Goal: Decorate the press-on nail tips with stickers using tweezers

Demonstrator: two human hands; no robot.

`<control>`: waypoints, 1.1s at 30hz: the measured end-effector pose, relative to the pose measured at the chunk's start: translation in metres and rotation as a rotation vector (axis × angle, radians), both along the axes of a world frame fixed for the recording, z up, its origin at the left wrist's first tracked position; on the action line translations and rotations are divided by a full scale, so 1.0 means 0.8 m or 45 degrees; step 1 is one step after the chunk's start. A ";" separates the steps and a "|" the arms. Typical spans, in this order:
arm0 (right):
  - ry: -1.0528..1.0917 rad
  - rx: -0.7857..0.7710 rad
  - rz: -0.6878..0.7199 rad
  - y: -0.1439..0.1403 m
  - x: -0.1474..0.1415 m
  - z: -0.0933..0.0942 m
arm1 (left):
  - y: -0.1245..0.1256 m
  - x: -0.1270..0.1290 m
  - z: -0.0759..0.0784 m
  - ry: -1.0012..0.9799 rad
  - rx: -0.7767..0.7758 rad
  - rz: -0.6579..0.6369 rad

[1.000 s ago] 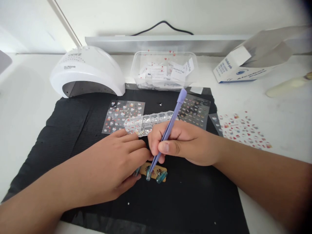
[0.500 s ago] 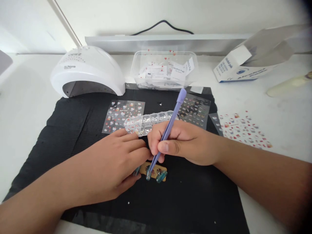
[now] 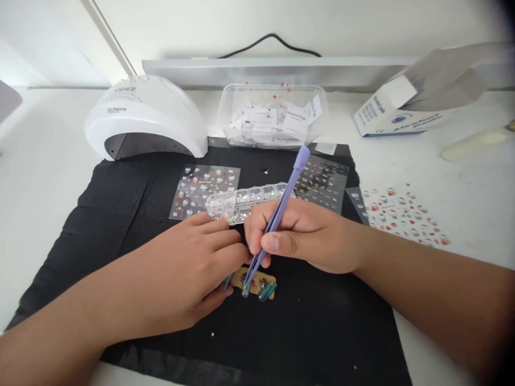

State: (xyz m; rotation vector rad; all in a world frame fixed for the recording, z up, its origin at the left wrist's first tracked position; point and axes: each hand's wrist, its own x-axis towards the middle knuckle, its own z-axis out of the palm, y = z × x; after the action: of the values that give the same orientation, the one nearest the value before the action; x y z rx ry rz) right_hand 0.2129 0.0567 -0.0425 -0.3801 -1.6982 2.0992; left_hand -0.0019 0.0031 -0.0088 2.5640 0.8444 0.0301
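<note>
On black mat (image 3: 120, 214), right grip (image 3: 306, 236) pinches lilac tweezers (image 3: 277, 214) over teal nail tips (image 3: 257, 284); left grip (image 3: 185, 268) steadies them.

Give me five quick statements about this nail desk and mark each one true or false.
1. The right hand holds purple tweezers. True.
2. The tweezers' tips point at the nail tips on a small holder. True.
3. The left hand rests on the white lamp. False: it lies on the black mat, its fingers at the holder's left end.
4. The clear tub stands behind the mat, right of the lamp. True.
5. All sticker sheets lie on the mat. False: one sheet lies mostly off it, on the white table.
</note>
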 end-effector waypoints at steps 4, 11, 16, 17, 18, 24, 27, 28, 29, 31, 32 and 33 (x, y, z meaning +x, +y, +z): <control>0.005 -0.018 -0.013 -0.001 0.000 0.001 | -0.001 0.001 0.000 0.018 0.003 0.012; 0.157 -0.304 -0.110 0.000 0.002 -0.007 | 0.000 0.000 0.009 0.017 -0.105 0.046; 0.393 -0.492 -0.170 0.007 0.005 -0.009 | 0.002 0.001 0.018 -0.144 -0.219 0.007; 0.412 -0.508 -0.183 0.008 0.006 -0.008 | 0.002 0.002 0.019 -0.185 -0.244 -0.018; 0.421 -0.518 -0.194 0.009 0.006 -0.008 | 0.001 0.003 0.020 -0.213 -0.251 -0.034; 0.415 -0.505 -0.191 0.007 0.004 -0.007 | -0.004 0.002 0.022 -0.240 -0.164 -0.134; 0.394 -0.501 -0.195 0.007 0.004 -0.008 | -0.003 0.002 0.021 -0.248 -0.141 -0.122; 0.390 -0.500 -0.195 0.007 0.004 -0.009 | -0.002 0.002 0.020 -0.254 -0.140 -0.115; 0.387 -0.498 -0.193 0.007 0.004 -0.009 | -0.002 0.002 0.020 -0.254 -0.135 -0.105; 0.389 -0.492 -0.183 0.007 0.004 -0.009 | -0.001 0.003 0.019 -0.252 -0.122 -0.100; 0.392 -0.490 -0.179 0.007 0.005 -0.009 | -0.001 0.003 0.019 -0.251 -0.117 -0.102; 0.398 -0.490 -0.174 0.008 0.005 -0.009 | 0.000 0.003 0.019 -0.246 -0.115 -0.101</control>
State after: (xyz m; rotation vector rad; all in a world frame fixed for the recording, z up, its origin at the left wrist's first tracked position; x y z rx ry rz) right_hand 0.2167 0.0629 -0.0500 -0.2526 -1.0652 2.2406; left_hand 0.0002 0.0027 0.0062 2.4603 0.6561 0.2072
